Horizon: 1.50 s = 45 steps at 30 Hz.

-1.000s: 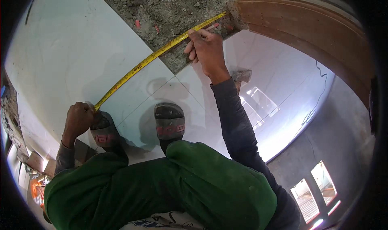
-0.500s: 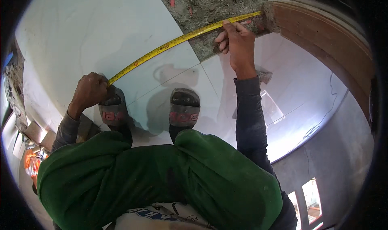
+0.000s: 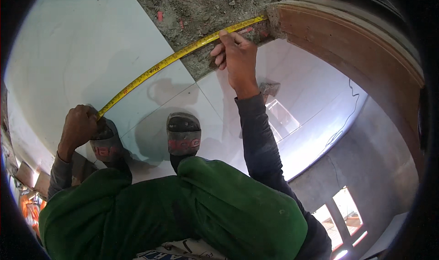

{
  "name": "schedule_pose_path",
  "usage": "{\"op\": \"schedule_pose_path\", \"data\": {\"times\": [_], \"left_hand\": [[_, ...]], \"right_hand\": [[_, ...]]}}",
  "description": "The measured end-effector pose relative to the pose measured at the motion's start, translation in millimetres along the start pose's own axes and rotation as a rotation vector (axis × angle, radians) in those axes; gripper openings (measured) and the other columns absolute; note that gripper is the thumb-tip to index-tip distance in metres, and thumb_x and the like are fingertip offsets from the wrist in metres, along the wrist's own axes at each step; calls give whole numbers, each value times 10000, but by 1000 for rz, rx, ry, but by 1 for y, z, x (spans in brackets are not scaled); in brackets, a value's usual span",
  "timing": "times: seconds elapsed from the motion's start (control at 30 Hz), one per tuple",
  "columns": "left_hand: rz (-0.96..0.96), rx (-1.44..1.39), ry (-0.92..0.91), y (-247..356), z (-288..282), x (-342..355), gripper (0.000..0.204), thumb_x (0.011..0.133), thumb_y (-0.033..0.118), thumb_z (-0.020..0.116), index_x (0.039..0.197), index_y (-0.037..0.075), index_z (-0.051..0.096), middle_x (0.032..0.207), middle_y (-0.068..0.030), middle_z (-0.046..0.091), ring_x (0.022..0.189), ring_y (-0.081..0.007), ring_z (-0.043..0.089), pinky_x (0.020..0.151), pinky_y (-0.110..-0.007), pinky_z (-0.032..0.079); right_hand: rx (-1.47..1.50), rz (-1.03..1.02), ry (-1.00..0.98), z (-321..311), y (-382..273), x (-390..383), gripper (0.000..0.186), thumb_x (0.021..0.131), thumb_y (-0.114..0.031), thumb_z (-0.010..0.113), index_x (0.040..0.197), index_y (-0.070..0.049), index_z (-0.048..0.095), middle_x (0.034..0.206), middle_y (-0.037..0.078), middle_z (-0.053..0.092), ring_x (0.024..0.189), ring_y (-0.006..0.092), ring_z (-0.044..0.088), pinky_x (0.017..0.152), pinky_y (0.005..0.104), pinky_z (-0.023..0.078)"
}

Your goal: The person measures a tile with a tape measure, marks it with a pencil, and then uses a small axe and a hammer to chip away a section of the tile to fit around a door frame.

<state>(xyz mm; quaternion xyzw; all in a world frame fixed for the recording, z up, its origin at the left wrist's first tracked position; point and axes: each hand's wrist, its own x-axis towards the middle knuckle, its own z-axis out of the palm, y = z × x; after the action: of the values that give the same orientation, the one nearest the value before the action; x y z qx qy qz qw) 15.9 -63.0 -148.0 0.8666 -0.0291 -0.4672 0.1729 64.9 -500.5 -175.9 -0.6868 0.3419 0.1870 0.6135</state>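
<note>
A yellow tape measure (image 3: 151,70) stretches from my left hand across white tiles (image 3: 73,54) and bare rubble (image 3: 196,8) to the base of a brown wooden frame (image 3: 343,36). My left hand (image 3: 75,130) is closed on the tape's near end, beside my left sandal; what else it grips is hidden. My right hand (image 3: 238,63) pinches the tape near its far part, thumb on top, other fingers curled. A thin pinkish piece (image 3: 247,30) sticks out beside those fingers; whether it is held I cannot tell.
My sandalled feet (image 3: 183,136) stand on tile below my green-clad knees. A grey block (image 3: 270,88) lies right of my right wrist. A thin wire (image 3: 354,100) runs along the right-hand tiles by a grey wall (image 3: 379,159). Orange material (image 3: 29,209) shows at lower left.
The whole view shifted right and up, then back left and down, as my head moved. Both hands keep their grip on the tape, which looks unchanged against the floor.
</note>
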Motion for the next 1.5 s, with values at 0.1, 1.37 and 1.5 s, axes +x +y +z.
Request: {"op": "schedule_pose_path", "data": {"times": [0.1, 1.37, 1.5], "left_hand": [[-30, -58, -27, -5, -5, 0, 218, 872, 145, 614, 867, -39, 731, 834, -264, 708, 787, -432, 703, 778, -514, 559], [149, -151, 692, -20, -119, 31, 431, 945, 252, 694, 1230, -68, 647, 1153, -271, 710, 1091, -387, 707, 958, -473, 563], [289, -25, 667, -20, -146, 45, 412, 942, 233, 709, 1234, -52, 648, 1158, -253, 708, 1091, -411, 693, 974, -483, 550]], "right_hand": [[19, 14, 49, 2, 1, 0, 291, 1059, -294, 663, 903, -49, 675, 709, 54, 697, 506, 63, 563, 436, 224, 423], [-550, -208, 856, -38, 112, -149, 316, 1054, -288, 575, 1135, 13, 628, 977, 211, 610, 914, 425, 617, 847, 506, 493], [-647, -687, 623, 0, 23, -94, 275, 1048, -266, 609, 1095, 5, 613, 958, 245, 600, 905, 454, 610, 798, 526, 487]]}}
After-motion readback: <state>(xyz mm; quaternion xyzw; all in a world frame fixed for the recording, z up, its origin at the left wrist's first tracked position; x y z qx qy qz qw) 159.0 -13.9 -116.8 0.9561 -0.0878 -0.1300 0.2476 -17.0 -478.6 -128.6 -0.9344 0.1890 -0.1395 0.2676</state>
